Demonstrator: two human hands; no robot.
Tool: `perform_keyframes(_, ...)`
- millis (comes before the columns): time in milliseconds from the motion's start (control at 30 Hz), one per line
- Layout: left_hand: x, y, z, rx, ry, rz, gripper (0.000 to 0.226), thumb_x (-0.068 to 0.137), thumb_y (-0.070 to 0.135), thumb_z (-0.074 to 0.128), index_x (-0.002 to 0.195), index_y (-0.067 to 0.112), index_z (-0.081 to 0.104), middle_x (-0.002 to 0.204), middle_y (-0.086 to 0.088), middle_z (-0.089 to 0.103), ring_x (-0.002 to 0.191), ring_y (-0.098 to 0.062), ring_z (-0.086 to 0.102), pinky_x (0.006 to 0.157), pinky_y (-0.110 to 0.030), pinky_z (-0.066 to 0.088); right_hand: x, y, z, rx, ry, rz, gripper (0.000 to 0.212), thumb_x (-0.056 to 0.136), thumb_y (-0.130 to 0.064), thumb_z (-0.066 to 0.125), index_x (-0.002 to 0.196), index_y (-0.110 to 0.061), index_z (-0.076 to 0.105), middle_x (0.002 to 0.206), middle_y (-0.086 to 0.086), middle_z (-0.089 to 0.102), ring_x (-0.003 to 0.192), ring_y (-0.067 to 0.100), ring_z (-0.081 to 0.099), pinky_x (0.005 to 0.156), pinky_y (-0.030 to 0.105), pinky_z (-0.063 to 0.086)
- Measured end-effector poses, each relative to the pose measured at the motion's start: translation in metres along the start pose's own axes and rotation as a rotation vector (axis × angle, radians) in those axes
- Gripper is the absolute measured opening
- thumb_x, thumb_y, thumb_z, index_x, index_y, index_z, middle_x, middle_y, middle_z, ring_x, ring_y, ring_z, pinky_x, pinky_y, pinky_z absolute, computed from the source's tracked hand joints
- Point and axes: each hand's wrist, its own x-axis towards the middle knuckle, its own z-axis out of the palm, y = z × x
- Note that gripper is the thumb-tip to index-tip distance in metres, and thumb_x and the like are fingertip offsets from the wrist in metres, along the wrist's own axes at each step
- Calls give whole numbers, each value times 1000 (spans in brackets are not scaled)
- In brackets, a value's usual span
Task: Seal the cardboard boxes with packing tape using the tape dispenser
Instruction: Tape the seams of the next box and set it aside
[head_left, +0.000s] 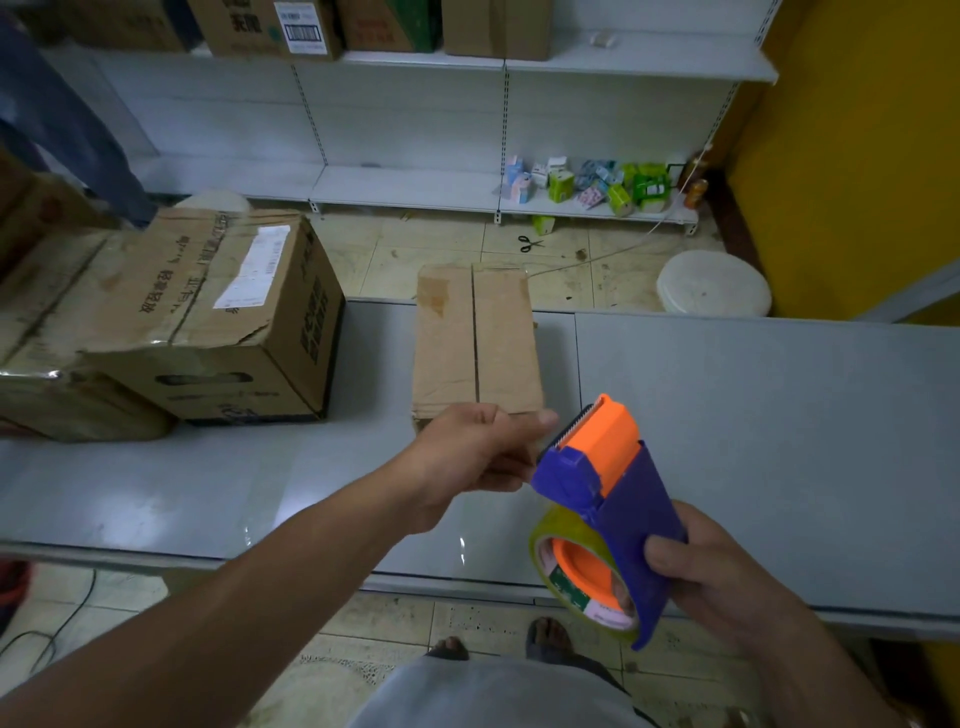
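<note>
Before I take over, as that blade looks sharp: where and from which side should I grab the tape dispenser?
Take the tape dispenser by its purple handle, from the near side, as the right hand does. The toothed blade sits at the far end; the tape roll fills the left face.

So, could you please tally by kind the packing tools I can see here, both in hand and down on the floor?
Tape dispenser: 1, gripped in the right hand
Packing tape roll: 1, mounted on the dispenser
Scissors: 1, lying on the floor beyond the table
Total: 3
</note>
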Motion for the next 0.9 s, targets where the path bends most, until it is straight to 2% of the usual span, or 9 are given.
perform_keyframes(100,3,-7,-5,77,9,-43,22,86,15,71,80,16,49,60,4,64,56,-6,61,64,-23,52,0,3,-1,-29,-23,7,65,28,-51,95,75,-10,77,60,14,67,47,21,64,45,26,51)
perform_keyframes(233,4,-7,-14,144,33,-73,27,81,5,74,102,10,58,69,-1,71,63,-8,68,56,-18,51,-1,-1,-7,-105,26,36,85,28,-53,94,88,-1,66,67,13,70,53,21,66,48,27,52)
perform_keyframes(300,5,-3,-18,179,60,-34,28,80,3,75,102,9,60,61,3,69,59,-7,67,56,-18,52,-1,-6,-6,-174,8,47,84,31,-55,93,92,-3,67,73,10,72,59,18,68,52,25,53)
perform_keyframes(367,6,2,-20,216,77,16,28,78,2,76,102,8,62,58,4,66,56,-7,65,61,-22,55,-1,-13,-4,-267,-55,64,69,41,-52,91,92,-9,72,82,7,74,69,15,69,58,23,52)
perform_keyframes(433,5,10,-19,241,77,60,29,77,1,77,103,6,63,59,3,67,56,-8,65,60,-23,55,-1,-22,-4,-351,-85,87,57,52,-43,85,97,-10,70,90,5,75,76,14,69,64,22,51)
perform_keyframes(533,2,27,-21,201,120,121,29,76,-2,76,101,3,62,61,-4,69,54,-9,66,52,-17,50,3,-40,-7,-474,-99,105,54,64,-42,78,107,-11,65,99,4,74,86,16,69,70,23,51)
perform_keyframes(600,1,38,-29,171,162,172,32,72,1,79,99,5,62,69,-9,72,62,-15,70,57,-20,54,4,-51,-11,-567,-101,137,49,73,-42,73,112,-15,63,105,3,72,95,19,69,78,28,53)
perform_keyframes(767,-2,46,-40,142,234,249,27,70,1,79,94,5,66,69,-9,73,65,-16,71,58,-19,54,8,-78,-19,-746,-113,191,47,76,-45,71,114,-20,60,109,-1,71,101,19,68,89,38,55)
perform_keyframes(900,-12,42,-84,-10,450,318,28,66,9,78,92,7,66,75,-6,73,71,-14,71,67,-21,58,4,-101,-39,-898,-79,287,55,69,-53,74,109,-18,63,104,-1,73,97,19,70,85,37,55)
